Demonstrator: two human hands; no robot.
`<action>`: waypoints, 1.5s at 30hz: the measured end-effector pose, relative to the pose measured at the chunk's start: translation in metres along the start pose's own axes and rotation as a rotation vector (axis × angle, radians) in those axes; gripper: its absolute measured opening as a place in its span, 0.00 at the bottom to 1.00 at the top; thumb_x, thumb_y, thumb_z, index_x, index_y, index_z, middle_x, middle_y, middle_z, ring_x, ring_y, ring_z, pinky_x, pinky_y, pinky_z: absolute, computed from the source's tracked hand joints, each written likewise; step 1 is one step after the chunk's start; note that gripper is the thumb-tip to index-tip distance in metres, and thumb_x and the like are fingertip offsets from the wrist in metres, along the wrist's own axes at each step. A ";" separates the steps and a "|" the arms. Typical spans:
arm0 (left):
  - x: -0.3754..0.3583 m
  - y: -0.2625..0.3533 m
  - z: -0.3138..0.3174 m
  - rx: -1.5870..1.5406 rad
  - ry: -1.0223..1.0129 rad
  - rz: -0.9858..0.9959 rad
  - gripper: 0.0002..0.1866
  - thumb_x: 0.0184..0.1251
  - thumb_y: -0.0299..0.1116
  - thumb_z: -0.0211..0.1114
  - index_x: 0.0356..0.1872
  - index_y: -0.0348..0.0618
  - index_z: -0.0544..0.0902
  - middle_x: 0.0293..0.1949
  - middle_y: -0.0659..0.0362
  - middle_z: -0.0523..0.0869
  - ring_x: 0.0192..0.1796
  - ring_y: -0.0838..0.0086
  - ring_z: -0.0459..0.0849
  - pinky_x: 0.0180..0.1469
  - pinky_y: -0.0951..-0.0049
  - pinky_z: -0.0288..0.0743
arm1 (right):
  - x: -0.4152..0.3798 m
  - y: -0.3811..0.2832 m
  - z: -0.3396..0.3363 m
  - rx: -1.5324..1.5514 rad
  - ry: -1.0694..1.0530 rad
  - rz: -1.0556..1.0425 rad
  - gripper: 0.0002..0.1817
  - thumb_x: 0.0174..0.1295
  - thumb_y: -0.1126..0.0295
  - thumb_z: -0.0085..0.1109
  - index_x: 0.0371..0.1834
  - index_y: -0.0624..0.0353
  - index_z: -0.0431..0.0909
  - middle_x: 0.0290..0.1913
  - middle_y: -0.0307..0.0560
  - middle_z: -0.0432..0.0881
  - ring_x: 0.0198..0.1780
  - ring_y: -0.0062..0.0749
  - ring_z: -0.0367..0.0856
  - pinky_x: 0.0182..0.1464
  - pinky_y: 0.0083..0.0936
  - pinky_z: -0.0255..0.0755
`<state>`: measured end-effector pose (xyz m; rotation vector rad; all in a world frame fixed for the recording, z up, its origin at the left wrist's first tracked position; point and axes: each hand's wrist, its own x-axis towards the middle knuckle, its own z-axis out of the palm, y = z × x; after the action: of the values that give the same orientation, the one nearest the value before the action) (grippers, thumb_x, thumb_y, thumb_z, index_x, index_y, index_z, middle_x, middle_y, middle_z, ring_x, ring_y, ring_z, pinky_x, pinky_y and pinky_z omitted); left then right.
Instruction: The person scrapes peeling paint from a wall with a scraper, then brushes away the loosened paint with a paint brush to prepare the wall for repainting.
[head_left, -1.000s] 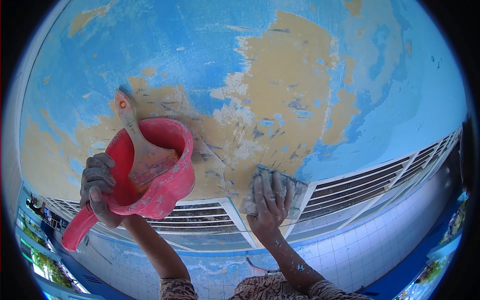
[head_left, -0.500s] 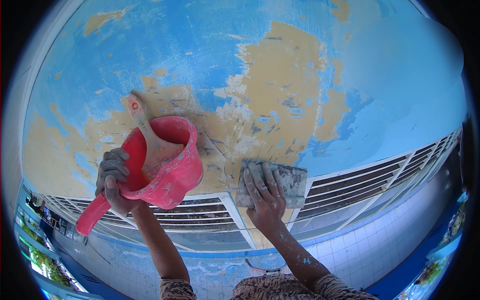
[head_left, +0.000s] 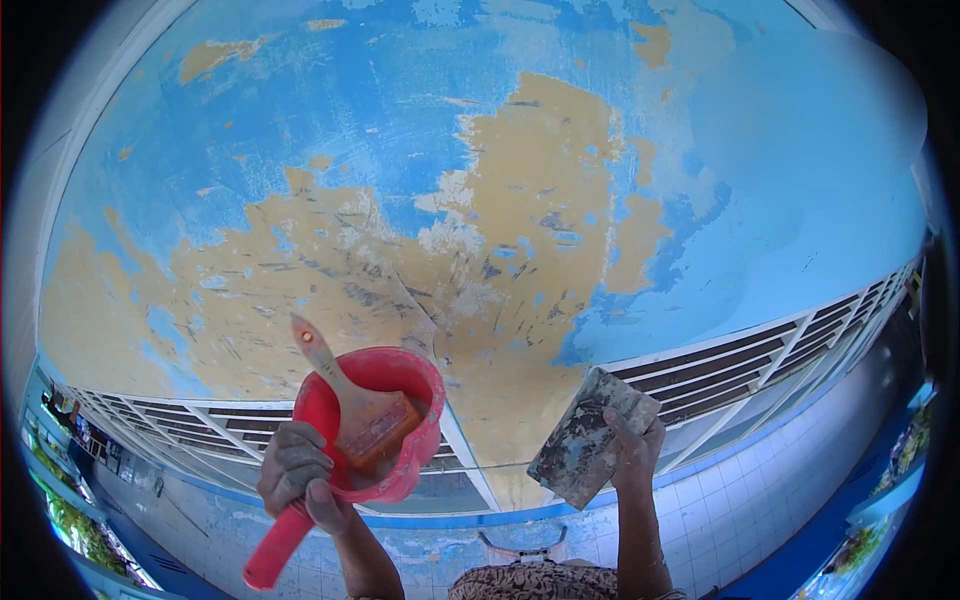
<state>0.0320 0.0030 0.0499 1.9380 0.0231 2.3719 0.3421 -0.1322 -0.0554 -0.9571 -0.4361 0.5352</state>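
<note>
My left hand is closed around the handle and side of a red plastic dipper, which is low in front of the wall. A paintbrush leans in it, its pale wooden handle sticking up past the rim. Some liquid shows around the brush; its bristle tips are hard to make out. My right hand pinches a flat rectangular sanding pad, worn and mottled grey, by its right side. The pad's stained face is turned to me, and the hand is away from the painted wall.
Blue paint on the wall is broken by bare tan patches and whitish scrapes. Slatted white window frames run below it on both sides. Farther down is a white tiled surface. Greenery shows at lower left.
My right hand has come off the wall, moving down and right, with the pad turned over towards me. The dipper and brush have moved down and right with my left hand.
</note>
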 end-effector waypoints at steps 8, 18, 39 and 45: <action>-0.004 -0.010 -0.006 0.397 -0.177 0.175 0.13 0.58 0.31 0.62 0.16 0.40 0.74 0.18 0.59 0.77 0.22 0.66 0.76 0.28 0.66 0.73 | 0.019 0.038 0.031 -0.128 0.042 -0.207 0.12 0.56 0.77 0.76 0.40 0.67 0.84 0.37 0.41 0.86 0.36 0.19 0.80 0.41 0.21 0.75; 0.011 -0.031 -0.017 0.550 -0.331 0.328 0.13 0.58 0.31 0.62 0.16 0.41 0.73 0.18 0.59 0.76 0.22 0.67 0.76 0.28 0.65 0.74 | 0.049 0.065 0.070 -0.216 0.050 -0.388 0.10 0.56 0.78 0.77 0.34 0.68 0.83 0.32 0.39 0.84 0.33 0.18 0.76 0.37 0.21 0.72; -0.001 -0.029 -0.022 0.630 -0.399 0.248 0.12 0.57 0.31 0.61 0.16 0.42 0.73 0.18 0.60 0.75 0.21 0.68 0.76 0.29 0.66 0.74 | 0.042 0.042 0.123 -0.268 -0.086 -0.482 0.06 0.56 0.82 0.73 0.34 0.71 0.85 0.31 0.43 0.81 0.32 0.26 0.78 0.37 0.25 0.68; -0.007 -0.028 -0.026 0.609 -0.381 0.234 0.14 0.57 0.34 0.59 0.15 0.40 0.71 0.17 0.59 0.71 0.22 0.66 0.72 0.31 0.63 0.71 | 0.024 0.040 0.137 -0.250 -0.117 -0.417 0.06 0.59 0.82 0.72 0.32 0.71 0.82 0.35 0.44 0.81 0.36 0.24 0.77 0.37 0.22 0.67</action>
<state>0.0098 0.0318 0.0359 2.7763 0.5877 2.2528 0.2743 -0.0105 -0.0173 -1.0403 -0.7998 0.1588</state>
